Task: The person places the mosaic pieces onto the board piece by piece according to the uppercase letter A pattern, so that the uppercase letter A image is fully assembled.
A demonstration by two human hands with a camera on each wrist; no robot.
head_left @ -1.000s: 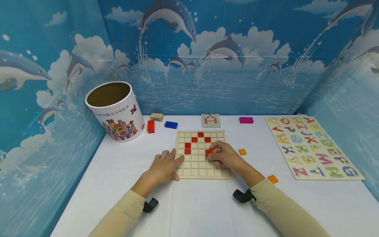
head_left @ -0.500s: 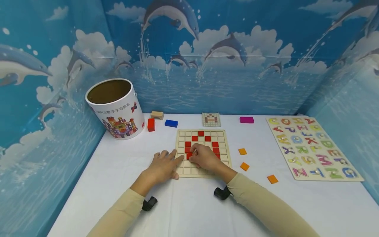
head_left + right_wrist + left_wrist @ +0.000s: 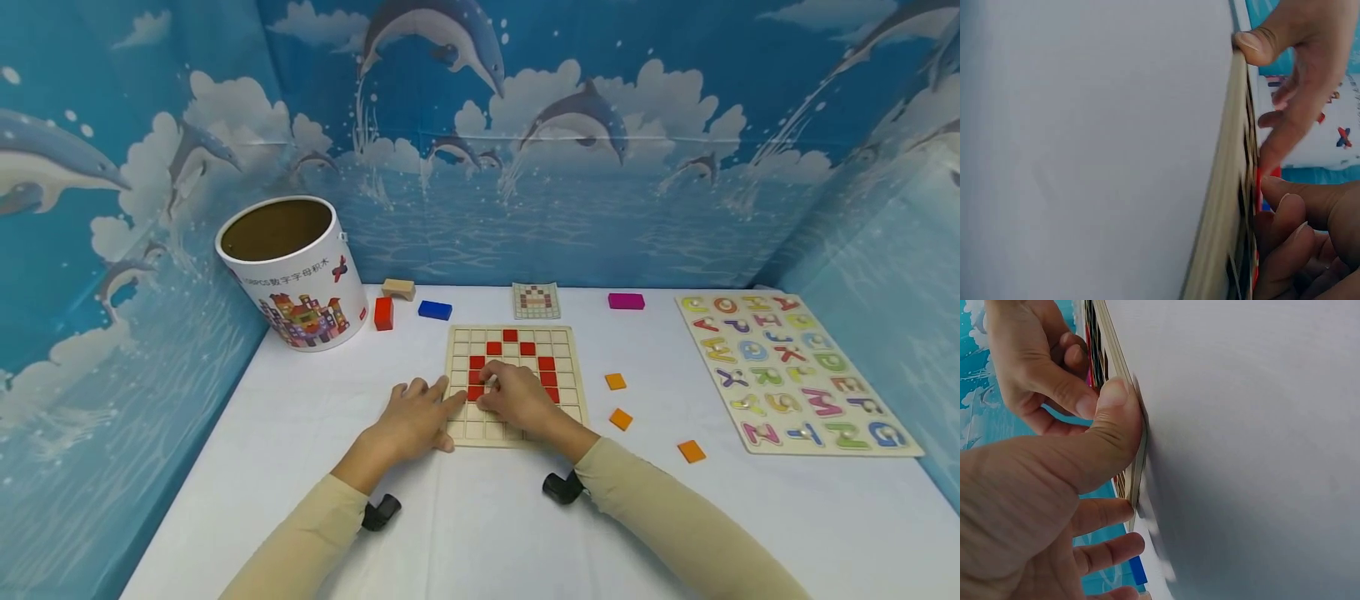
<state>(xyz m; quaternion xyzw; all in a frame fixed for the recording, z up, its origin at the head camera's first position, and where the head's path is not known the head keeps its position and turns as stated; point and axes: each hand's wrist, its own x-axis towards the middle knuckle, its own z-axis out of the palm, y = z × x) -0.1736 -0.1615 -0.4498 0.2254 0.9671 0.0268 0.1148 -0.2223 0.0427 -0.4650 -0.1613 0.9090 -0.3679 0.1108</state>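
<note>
A wooden grid board (image 3: 517, 435) lies mid-table with several red square tiles set in its cells, forming a peaked outline. My left hand (image 3: 416, 417) rests on the board's left edge, fingers spread; in the left wrist view its thumb (image 3: 1116, 406) lies along the board's edge. Over the board, my right hand (image 3: 517, 400) has its fingers curled, thumb and fingertips pinching at the lowest red tile (image 3: 475, 392) of the left column. That tile sits close in its cell beside my left fingertip. In the right wrist view, the curled right fingers (image 3: 1291, 219) meet the red there.
Several orange tiles (image 3: 620, 419) lie right of the board. Behind it are a small pattern card (image 3: 536, 302), a blue block (image 3: 435, 310), a red block (image 3: 384, 313), a wooden block (image 3: 398, 288) and a magenta block (image 3: 626, 301). A bucket (image 3: 300, 287) stands left, an alphabet board (image 3: 797, 375) right.
My right hand has moved left across the board, bringing a red tile from the right side to the left column, where it now sits lower in its cell. The left hand has stayed put.
</note>
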